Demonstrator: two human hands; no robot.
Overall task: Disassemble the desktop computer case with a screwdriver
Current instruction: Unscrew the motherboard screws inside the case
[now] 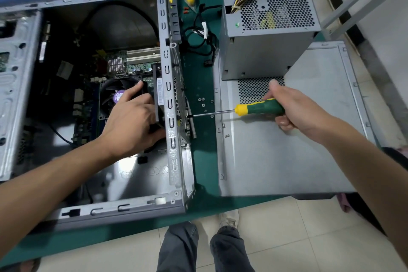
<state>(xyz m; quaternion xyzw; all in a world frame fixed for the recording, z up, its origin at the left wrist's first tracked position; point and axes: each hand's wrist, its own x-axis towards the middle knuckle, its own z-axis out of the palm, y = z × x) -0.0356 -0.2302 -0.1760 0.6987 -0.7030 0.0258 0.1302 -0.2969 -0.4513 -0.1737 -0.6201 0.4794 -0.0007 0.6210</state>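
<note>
Green-handled screwdriver gripped, right hand fingers curled

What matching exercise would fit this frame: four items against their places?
Items:
1. screwdriver
2. power supply unit
3. side panel
4. left hand

Places:
A. lying flat on the green mat, right of the case
B. reaching inside the open computer case, on the black part by its rear wall
C. held in the right hand, tip at the case's rear wall
D. standing on the far end of the side panel

Pairs: 1-C, 2-D, 3-A, 4-B
</note>
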